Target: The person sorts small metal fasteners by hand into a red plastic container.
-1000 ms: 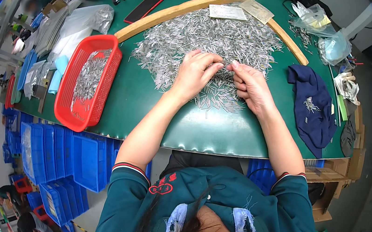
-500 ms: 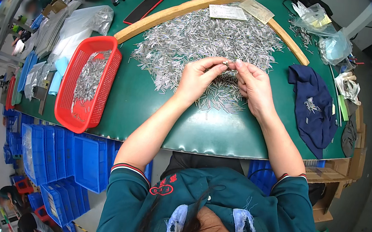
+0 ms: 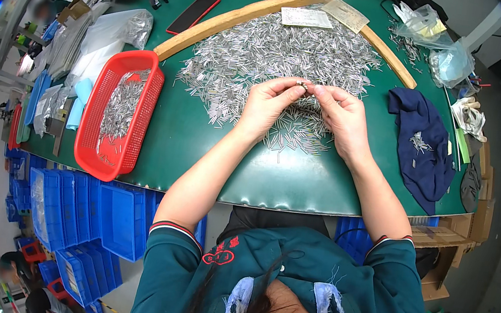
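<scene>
A broad heap of small silvery metal pins [image 3: 238, 60] is spread over the green table. Above the heap's near part, my left hand [image 3: 268, 105] and my right hand [image 3: 345, 119] meet at the fingertips. Both are closed in a pinch, thumb against forefinger. Between them shows a small shiny metal pin [image 3: 303, 85], partly hidden by the fingers. Which hand bears more of it I cannot tell. Loose pins lie on the table just under my hands. To the left, a red plastic basket [image 3: 146, 119] holds more of these pins.
Wooden strips [image 3: 229, 27] border the heap at the back, with paper slips [image 3: 307, 17] on it. A phone [image 3: 194, 14] lies behind the left strip. At right is a dark blue cloth [image 3: 418, 159] with a few pins. Blue bins [image 3: 122, 219] stand below the table's left edge.
My right fingers have shifted slightly and curl differently around the fingertips' meeting point. More of the shiny metal shows between the hands. The arms stay nearly in place.
</scene>
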The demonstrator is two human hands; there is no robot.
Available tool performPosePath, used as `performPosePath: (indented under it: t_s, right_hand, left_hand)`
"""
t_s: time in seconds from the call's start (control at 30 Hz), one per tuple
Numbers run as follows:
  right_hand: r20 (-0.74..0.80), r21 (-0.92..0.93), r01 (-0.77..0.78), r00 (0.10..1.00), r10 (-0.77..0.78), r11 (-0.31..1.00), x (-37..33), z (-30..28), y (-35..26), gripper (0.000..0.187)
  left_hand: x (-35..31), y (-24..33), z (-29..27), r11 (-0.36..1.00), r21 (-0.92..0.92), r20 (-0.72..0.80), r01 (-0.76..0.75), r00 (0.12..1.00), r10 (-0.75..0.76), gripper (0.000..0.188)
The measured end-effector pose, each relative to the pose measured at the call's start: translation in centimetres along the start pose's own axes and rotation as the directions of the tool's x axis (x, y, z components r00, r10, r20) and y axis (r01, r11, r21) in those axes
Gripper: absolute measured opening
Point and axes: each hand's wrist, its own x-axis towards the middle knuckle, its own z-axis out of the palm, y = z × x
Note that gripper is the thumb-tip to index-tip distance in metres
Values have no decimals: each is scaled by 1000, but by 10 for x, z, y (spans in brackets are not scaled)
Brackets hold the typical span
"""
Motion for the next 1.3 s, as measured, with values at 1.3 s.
performPosePath:
  t_s: [1.3]
  right_hand:
    - [571,635,-696,715,404,334,15,-21,16,20]
  left_hand:
    - [-4,7,5,277,810,324,-517,788,524,21]
